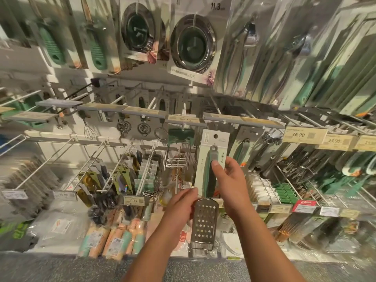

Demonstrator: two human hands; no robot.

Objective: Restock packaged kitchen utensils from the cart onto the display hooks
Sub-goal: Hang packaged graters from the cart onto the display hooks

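Item: carded grater (209, 180) being raised toward display hook (217, 110), not yet hung.
Right hand (230, 180): fingers clamping the card.
Left hand (179, 208): fingers gripping its lower edge.

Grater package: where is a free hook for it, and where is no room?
Both hands hold the grater package. Bare white hooks stand at lower left, beside the whisk. Hooks at right, under the 36.90 price tag, are crowded.
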